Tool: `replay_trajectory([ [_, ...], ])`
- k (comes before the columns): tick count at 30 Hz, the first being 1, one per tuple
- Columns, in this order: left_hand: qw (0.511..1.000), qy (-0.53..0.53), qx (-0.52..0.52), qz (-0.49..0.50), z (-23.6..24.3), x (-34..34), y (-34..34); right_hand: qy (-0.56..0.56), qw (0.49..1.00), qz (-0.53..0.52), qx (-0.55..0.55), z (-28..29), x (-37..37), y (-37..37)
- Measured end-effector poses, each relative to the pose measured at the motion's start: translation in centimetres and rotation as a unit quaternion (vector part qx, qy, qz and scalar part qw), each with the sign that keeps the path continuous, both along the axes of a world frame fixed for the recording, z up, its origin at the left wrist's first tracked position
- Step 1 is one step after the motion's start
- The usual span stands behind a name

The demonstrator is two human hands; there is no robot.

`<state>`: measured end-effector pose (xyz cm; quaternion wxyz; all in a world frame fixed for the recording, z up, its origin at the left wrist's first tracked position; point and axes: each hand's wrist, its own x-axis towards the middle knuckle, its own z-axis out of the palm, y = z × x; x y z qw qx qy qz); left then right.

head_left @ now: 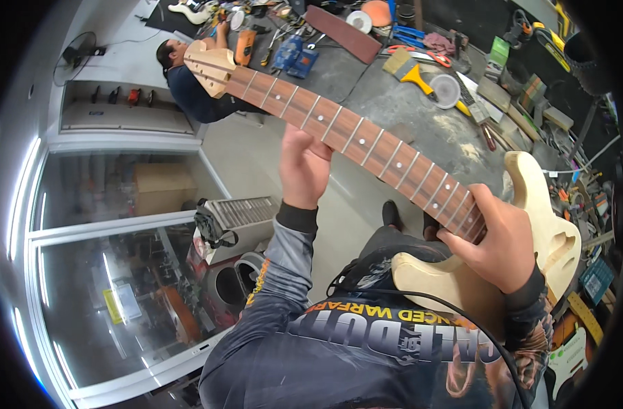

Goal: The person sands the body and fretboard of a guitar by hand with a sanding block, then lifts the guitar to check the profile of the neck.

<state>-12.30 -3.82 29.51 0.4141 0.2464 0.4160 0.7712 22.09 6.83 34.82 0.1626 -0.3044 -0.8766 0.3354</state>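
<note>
An unfinished electric guitar lies slanted across my front. Its dark wooden neck point(356, 140) has metal frets and pale dots, and no strings show. The pale headstock point(210, 67) points to the far left. My left hand point(305, 167) supports the neck from below at its middle, fingers partly hidden behind it. At the near right my right hand point(499, 238) wraps the neck's lower end where it meets the bare wood body point(555, 249). The body rests against my torso, partly covered by my right hand and forearm.
A cluttered grey workbench point(366, 82) holds a brush point(410, 73), a round clear lid point(446, 91), a long reddish-brown block point(342, 34) and several hand tools. Another person point(189, 88) works at the far left. A glass-fronted cabinet point(114, 232) stands left. A black cable point(454, 310) crosses my shirt.
</note>
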Motion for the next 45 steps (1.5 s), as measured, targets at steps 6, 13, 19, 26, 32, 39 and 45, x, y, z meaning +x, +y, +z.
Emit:
replay_trajectory([
  [6,0.998,0.063,0.028,0.009,6.7,-0.2,-2.3,0.013,1.0,0.02,-0.008,0.8,0.1,-0.9],
  [13,0.986,0.152,0.054,0.033,8.3,-0.1,-5.1,0.05,0.993,0.069,-0.079,-0.4,-0.6,-1.5],
  [19,0.974,0.195,0.098,0.052,9.5,0.2,-7.3,0.069,0.981,0.116,-0.143,-2.4,-2.0,-1.4],
  [26,0.96,0.237,0.111,0.098,10.0,-0.1,-9.1,0.067,0.939,0.233,-0.244,-4.8,-4.6,-0.2],
  [32,0.96,0.239,0.105,0.1,10.3,0.3,-9.6,0.095,0.899,0.272,-0.33,-7.1,-6.3,-0.4],
  [39,0.939,0.3,0.05,0.161,9.4,-1.0,-10.5,0.103,0.897,0.292,-0.317,-7.9,-8.3,-0.1],
  [45,0.975,0.211,-0.017,0.059,5.0,0.9,-8.5,0.184,0.871,0.277,-0.36,-11.7,-10.4,2.3],
])
